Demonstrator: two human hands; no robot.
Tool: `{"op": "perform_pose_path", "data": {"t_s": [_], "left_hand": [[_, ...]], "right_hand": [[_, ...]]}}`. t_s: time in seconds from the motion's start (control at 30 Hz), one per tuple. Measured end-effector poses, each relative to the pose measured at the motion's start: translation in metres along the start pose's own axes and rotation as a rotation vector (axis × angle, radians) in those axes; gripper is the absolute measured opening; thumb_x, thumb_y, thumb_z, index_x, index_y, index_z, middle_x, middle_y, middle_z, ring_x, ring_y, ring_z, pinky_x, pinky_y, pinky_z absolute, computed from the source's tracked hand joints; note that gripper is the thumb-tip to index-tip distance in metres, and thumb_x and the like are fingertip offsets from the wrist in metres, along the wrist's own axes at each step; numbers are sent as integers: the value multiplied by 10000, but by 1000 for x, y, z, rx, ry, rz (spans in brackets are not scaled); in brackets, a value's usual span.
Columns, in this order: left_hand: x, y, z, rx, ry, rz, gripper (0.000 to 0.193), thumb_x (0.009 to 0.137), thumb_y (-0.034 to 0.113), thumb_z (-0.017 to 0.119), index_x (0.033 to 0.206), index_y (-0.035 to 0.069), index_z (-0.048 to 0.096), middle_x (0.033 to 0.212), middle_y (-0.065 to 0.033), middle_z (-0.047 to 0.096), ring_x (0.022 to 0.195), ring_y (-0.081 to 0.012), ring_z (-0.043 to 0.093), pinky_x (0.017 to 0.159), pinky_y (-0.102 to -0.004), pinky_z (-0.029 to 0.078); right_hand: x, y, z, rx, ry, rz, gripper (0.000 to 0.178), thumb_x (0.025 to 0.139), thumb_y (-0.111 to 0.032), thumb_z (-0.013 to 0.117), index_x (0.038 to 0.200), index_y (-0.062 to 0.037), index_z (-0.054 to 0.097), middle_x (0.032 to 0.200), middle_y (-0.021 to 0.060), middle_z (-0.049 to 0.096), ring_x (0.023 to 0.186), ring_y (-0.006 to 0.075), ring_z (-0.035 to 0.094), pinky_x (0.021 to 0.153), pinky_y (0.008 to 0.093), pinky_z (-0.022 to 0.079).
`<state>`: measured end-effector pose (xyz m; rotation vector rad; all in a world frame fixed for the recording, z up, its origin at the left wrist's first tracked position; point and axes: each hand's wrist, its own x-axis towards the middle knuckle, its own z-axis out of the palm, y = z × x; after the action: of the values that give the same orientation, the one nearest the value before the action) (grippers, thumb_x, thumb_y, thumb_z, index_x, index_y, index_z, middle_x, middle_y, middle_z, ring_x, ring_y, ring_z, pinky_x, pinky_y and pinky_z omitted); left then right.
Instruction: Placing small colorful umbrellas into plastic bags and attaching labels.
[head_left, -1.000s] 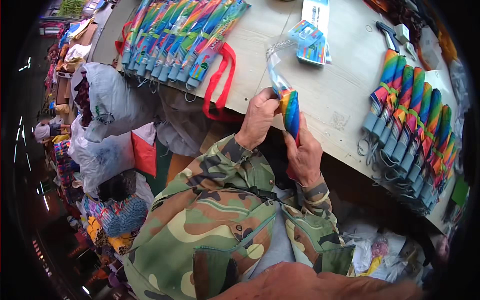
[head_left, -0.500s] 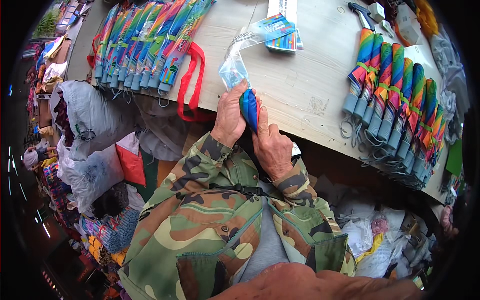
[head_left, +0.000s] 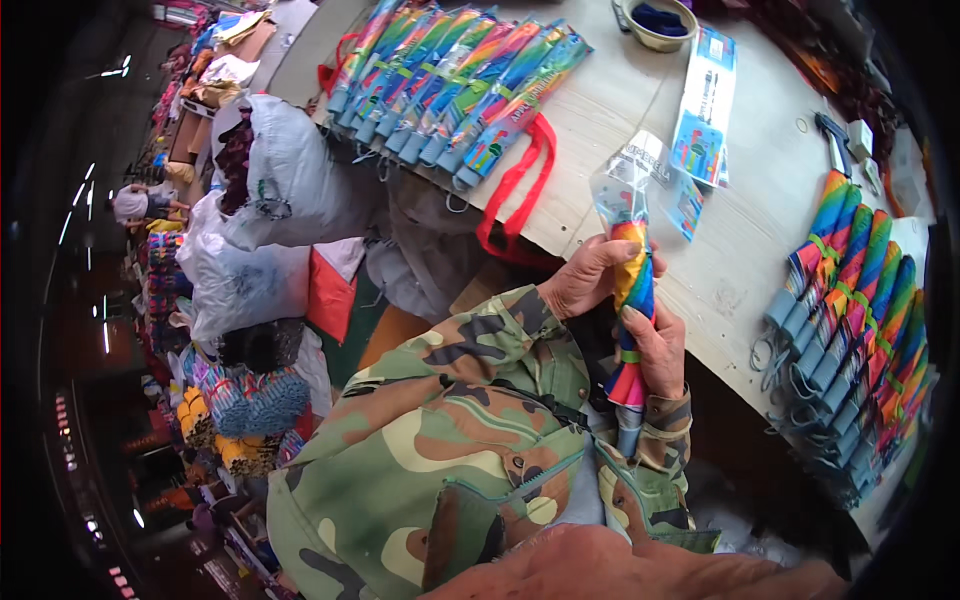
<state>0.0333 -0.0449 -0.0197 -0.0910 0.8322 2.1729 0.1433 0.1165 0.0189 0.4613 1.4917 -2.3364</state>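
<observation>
A folded rainbow-striped umbrella (head_left: 634, 290) stands almost upright at the near edge of the wooden table (head_left: 640, 110). My left hand (head_left: 590, 275) grips its upper part from the left. My right hand (head_left: 658, 350) wraps its lower part from the right. The umbrella's top end sits inside a clear plastic sleeve (head_left: 625, 185) that sticks up over the table. Camouflage sleeves cover both forearms.
A row of sleeved rainbow umbrellas (head_left: 455, 70) lies at the table's far left beside a red strap (head_left: 520, 175). Another row of unsleeved umbrellas (head_left: 850, 320) lies at the right. A printed card (head_left: 705, 110) and a bowl (head_left: 658, 22) lie behind. White sacks (head_left: 270, 200) stand left of the table.
The umbrella has turned so its rainbow stripes show, and the clear sleeve now covers its top end. Both hands kept their grip; the view shifted.
</observation>
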Motion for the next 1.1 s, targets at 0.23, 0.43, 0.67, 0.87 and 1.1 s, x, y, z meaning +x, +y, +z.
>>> {"op": "perform_pose_path", "data": {"t_s": [0.23, 0.43, 0.67, 0.87, 1.1], "left_hand": [[-3, 4, 8, 19, 112, 136, 457, 969, 259, 821, 1289, 35, 583, 1066, -153, 754, 1067, -275, 741, 964, -460, 618], [-21, 6, 27, 39, -156, -92, 458, 941, 219, 787, 1287, 17, 566, 1119, -182, 748, 1008, -249, 748, 915, -397, 623], [-2, 15, 27, 76, 208, 160, 404, 955, 301, 853, 1194, 49, 648, 933, -47, 688, 820, -122, 688, 746, -284, 593], [-6, 3, 24, 325, 364, 267, 310, 964, 294, 839, 1047, 48, 672, 889, -33, 683, 814, -107, 668, 776, -280, 566], [-6, 12, 3, 122, 361, 198, 229, 983, 250, 762, 985, 39, 675, 817, -93, 724, 761, -178, 713, 778, -337, 590]], "right_hand": [[9, 11, 2, 32, -97, -34, 298, 1035, -262, 738, 1150, 8, 686, 816, 50, 682, 554, 121, 627, 493, 260, 508], [6, 2, 29, 536, -23, -95, 301, 1069, -270, 694, 1206, -4, 667, 775, 72, 683, 543, 167, 649, 406, 254, 507], [27, 13, 15, -590, 70, -386, 365, 1059, -275, 727, 1290, 5, 690, 825, 70, 729, 738, 181, 720, 627, 359, 536], [33, 23, 29, -898, 280, -571, 394, 1018, -236, 755, 1326, -2, 679, 922, 202, 751, 813, 412, 727, 749, 448, 569], [5, 12, 31, -1004, 543, -991, 264, 1038, -191, 753, 1223, -6, 721, 877, 170, 687, 797, 352, 702, 730, 437, 557]]}}
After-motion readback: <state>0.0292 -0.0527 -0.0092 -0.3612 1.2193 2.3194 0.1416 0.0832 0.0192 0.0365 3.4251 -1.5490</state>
